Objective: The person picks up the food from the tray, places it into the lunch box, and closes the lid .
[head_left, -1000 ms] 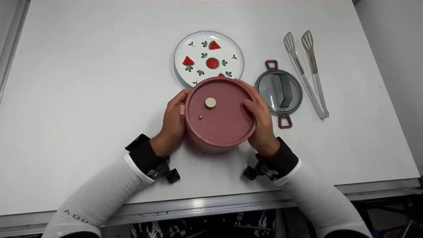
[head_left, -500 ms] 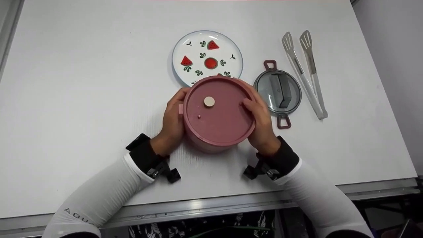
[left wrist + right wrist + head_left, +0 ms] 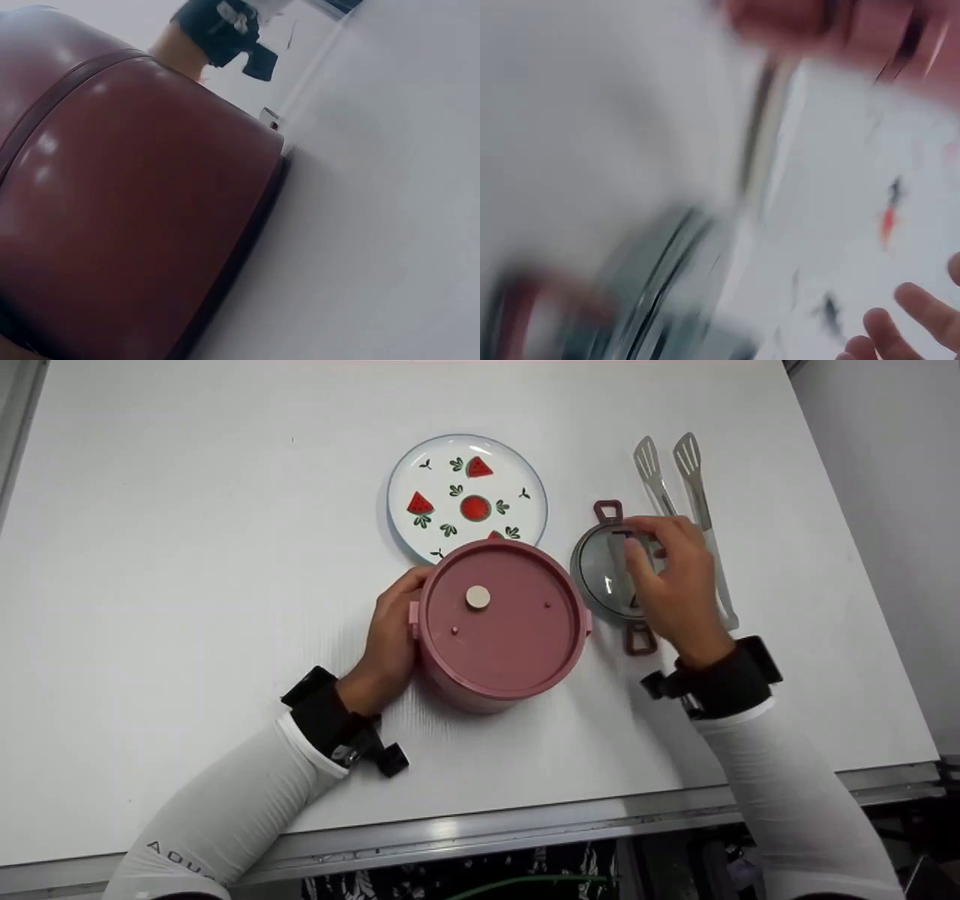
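Note:
A round pink pot (image 3: 502,622) with a flat pink cover and a small cream knob stands on the white table. My left hand (image 3: 391,630) grips its left side around the side handle; the fingertips are hidden behind the pot. The left wrist view shows the glossy dark red pot wall (image 3: 142,187) close up. My right hand (image 3: 675,577) hovers over the grey glass lid (image 3: 604,562), thumb and fingers spread apart, holding nothing that I can see. This lid has a dark bar handle, partly covered by the hand, and two maroon loop handles (image 3: 640,639).
Behind the pot lies a white plate (image 3: 450,484) with watermelon pictures, its near edge hidden by the pot. Slotted metal tongs (image 3: 696,484) lie spread to the right of the lid, partly under my right hand. The table's metal edge (image 3: 450,831) runs along the front.
My right hand has let go of the pot and moved right, over the glass lid. The left hand stays on the pot, which stands in nearly the same place.

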Available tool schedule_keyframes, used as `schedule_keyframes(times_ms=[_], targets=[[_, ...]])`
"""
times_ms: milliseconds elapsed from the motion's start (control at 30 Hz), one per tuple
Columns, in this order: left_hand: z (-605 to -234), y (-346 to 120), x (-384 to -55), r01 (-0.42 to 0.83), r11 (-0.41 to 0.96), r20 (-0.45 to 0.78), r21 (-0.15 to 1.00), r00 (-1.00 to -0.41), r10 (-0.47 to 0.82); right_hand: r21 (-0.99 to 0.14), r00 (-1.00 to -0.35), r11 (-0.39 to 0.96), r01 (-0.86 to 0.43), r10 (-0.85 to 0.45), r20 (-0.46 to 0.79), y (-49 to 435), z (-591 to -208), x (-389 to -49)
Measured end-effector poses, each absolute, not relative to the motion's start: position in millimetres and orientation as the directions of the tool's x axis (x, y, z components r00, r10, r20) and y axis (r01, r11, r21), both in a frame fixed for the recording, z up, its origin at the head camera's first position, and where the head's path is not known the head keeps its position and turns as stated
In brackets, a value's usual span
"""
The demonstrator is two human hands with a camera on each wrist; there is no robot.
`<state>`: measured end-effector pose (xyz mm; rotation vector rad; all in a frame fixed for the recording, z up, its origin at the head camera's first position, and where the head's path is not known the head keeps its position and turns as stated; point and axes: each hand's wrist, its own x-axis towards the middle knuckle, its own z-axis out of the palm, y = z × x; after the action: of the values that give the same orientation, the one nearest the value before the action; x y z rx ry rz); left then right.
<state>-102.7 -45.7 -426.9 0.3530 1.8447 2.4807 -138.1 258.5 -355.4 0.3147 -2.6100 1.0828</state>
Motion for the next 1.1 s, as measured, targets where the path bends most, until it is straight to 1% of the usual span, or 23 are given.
schedule_keyframes(times_ms=[67, 133, 167, 233, 333, 433, 533, 600, 700, 800, 933, 1000, 1100], targets=[[-427, -45, -102, 0.115, -0.292, 0.164, 0.95, -0.975, 0.152, -0.544, -0.962, 0.818, -0.187, -0.04, 0.271, 274, -360, -149], [-427, -44, -102, 0.112, -0.29, 0.162, 0.95, -0.975, 0.155, -0.46, -0.988, 0.884, -0.083, -0.014, 0.153, 286, -368, -157], [-428, -43, -102, 0.109, -0.286, 0.159, 0.952, -0.975, 0.158, -0.428, -0.995, 0.902, -0.051, -0.011, 0.096, 291, -372, -159], [-429, -40, -103, 0.104, -0.277, 0.155, 0.955, -0.974, 0.167, -0.399, -1.0, 0.917, -0.012, -0.007, 0.013, 298, -378, -163], [-428, -37, -104, 0.105, -0.276, 0.159, 0.955, -0.971, 0.178, -0.412, -1.0, 0.911, -0.019, -0.019, 0.004, 302, -383, -166], [-428, -35, -106, 0.107, -0.289, 0.162, 0.951, -0.971, 0.176, -0.433, -0.997, 0.899, -0.067, -0.039, 0.074, 302, -383, -167], [-429, -32, -107, 0.099, -0.304, 0.159, 0.948, -0.971, 0.178, -0.455, -0.987, 0.883, -0.115, -0.048, 0.155, 302, -374, -165], [-430, -30, -106, 0.093, -0.309, 0.156, 0.946, -0.971, 0.183, -0.49, -0.975, 0.859, -0.147, -0.042, 0.218, 300, -362, -162], [-430, -29, -105, 0.09, -0.309, 0.152, 0.947, -0.971, 0.182, -0.541, -0.94, 0.806, -0.238, -0.05, 0.338, 289, -337, -153], [-429, -29, -104, 0.085, -0.307, 0.146, 0.948, -0.972, 0.182, -0.557, -0.871, 0.736, -0.386, -0.092, 0.482, 270, -310, -141], [-428, -30, -105, 0.068, -0.312, 0.131, 0.948, -0.973, 0.188, -0.502, -0.752, 0.639, -0.582, -0.19, 0.631, 239, -282, -124], [-427, -30, -105, 0.062, -0.314, 0.126, 0.947, -0.974, 0.188, -0.468, -0.7, 0.591, -0.657, -0.247, 0.67, 223, -275, -118], [-426, -30, -105, 0.06, -0.313, 0.125, 0.948, -0.973, 0.194, -0.431, -0.655, 0.541, -0.723, -0.337, 0.676, 202, -271, -109]])
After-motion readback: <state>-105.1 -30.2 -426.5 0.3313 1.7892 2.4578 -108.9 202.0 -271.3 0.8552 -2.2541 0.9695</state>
